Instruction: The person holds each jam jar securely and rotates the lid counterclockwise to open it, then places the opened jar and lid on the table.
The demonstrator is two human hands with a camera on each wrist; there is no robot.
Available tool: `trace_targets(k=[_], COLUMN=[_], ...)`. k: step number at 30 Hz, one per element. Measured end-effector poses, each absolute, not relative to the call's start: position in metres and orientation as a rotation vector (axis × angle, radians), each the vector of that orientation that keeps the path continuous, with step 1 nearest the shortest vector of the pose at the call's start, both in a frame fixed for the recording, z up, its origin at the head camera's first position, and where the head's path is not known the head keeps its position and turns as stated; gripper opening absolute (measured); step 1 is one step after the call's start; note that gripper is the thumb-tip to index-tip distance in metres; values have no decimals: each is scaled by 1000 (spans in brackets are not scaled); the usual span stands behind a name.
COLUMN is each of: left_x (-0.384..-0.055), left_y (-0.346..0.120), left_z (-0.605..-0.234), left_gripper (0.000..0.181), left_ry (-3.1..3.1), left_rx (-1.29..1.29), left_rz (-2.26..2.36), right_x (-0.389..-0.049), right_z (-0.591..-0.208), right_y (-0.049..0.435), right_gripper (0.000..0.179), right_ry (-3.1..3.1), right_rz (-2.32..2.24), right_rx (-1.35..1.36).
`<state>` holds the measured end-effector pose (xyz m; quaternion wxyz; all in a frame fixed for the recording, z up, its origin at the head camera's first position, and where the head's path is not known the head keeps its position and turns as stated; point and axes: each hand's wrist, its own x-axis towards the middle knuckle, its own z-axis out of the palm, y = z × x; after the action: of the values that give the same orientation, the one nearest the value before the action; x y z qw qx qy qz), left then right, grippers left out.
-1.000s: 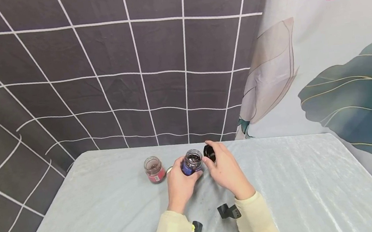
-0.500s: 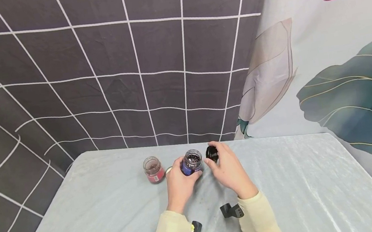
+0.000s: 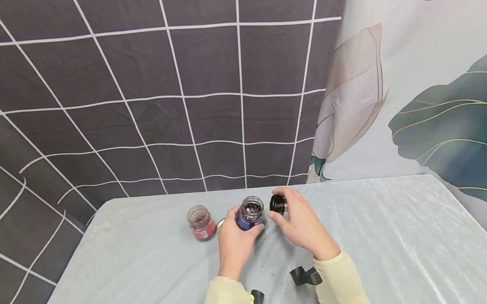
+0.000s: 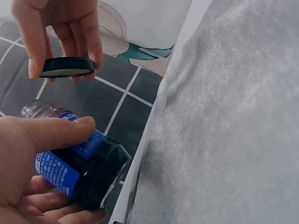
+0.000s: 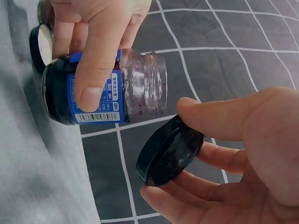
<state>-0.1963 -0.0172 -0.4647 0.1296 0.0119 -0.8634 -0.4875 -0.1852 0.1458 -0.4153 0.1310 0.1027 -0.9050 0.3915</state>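
Observation:
My left hand (image 3: 234, 242) grips a glass jar (image 3: 251, 213) with a blue label, thumb on one side and fingers round the other. The jar's mouth is uncovered and dark contents show inside; in the right wrist view its barcode label (image 5: 97, 117) faces the camera. Just right of the jar, my right hand (image 3: 298, 224) pinches a black lid (image 3: 278, 204) by its edge between thumb and fingers. In the left wrist view the lid (image 4: 68, 66) is held apart from the jar's threaded neck (image 4: 38, 109).
Left of my hands stands a second glass jar (image 3: 201, 222) with a red label, its top uncovered. Another lid (image 5: 41, 46) lies beside it, partly hidden by my left hand. A pale cloth covers the table (image 3: 132, 282); a dark tiled-pattern curtain (image 3: 140, 129) hangs behind.
My right hand has shifted slightly to the right, and the black lid has turned in its fingers. The left hand and the blue-labelled jar stay nearly still.

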Motion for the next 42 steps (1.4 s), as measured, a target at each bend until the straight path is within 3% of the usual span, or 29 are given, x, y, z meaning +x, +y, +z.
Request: trace_targets(k=[7, 42], left_x=[-195, -195], left_y=[-17, -16], left_z=[-464, -464], left_gripper=[64, 65], left_ry=[-2514, -2534], left_rx=[39, 65], left_rz=[-1398, -1420], right_x=[-185, -188], right_z=[-415, -421], right_y=[148, 152], right_gripper=[53, 46], right_ry=[-2663, -2713], right_rz=[1096, 1189], right_rx=[304, 273])
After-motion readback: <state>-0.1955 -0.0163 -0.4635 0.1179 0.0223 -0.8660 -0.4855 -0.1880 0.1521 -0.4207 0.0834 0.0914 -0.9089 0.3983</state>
